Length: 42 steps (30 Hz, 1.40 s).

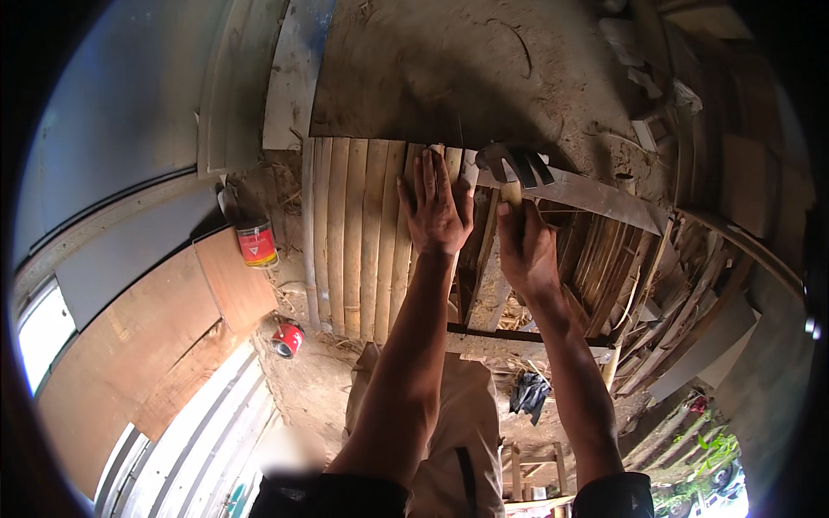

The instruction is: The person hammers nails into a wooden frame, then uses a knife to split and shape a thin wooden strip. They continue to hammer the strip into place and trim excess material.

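Note:
My left hand [438, 211] lies flat with fingers spread on a row of bamboo slats [356, 233], close to the row's right edge. The slats lie side by side across a wooden frame [596, 192]. In my right hand [529, 255] is a claw hammer [511, 195], its wooden handle gripped below the dark metal head. That head is over the far rail of the frame, just right of my left fingertips. Whether it touches the rail I cannot tell. Right of the slats the frame is uncovered, and a crosspiece [490, 289] shows between its rails.
Two red cans, one upright [256, 243] and one tipped over [287, 339], are on the dirt floor to the left. Loose wood strips [704, 306] pile up at the right. A black plastic scrap [528, 397] lies near my right forearm. Wooden boards [147, 337] line the left side.

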Motion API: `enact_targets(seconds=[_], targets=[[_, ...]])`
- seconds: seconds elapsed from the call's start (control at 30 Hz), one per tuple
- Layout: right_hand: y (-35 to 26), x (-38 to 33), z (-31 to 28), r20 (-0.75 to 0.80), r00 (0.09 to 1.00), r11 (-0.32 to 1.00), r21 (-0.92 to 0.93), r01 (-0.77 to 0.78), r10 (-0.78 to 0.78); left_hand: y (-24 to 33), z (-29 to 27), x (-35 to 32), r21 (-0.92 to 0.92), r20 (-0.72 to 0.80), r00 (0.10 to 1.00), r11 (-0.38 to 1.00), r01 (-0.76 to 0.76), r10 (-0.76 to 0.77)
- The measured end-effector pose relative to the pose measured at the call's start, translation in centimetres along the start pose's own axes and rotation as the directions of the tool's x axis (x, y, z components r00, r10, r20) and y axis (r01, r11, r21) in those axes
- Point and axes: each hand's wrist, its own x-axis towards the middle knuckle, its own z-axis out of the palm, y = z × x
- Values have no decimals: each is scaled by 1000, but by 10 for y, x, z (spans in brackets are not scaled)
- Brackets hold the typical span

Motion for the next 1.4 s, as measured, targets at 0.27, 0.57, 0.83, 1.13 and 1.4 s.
enact_targets(seconds=[0.27,0.57,0.83,1.13,1.4], targets=[[-16,13,5,13,1000,1000,21,3,-3,1,-5,3,19,113,993,1000,24,-26],[-8,11,-14,-33,986,984,71,163,-161,2,-5,1,53,111,993,998,31,-37],[21,4,-2,85,857,765,-414,494,-508,2,-2,2,51,80,996,998,24,-28],[9,9,2,29,772,651,-517,556,-635,2,-2,1,9,88,994,998,61,-61],[21,-13,-9,-15,853,851,-87,518,-521,1,-3,1,-20,76,996,999,50,-49]])
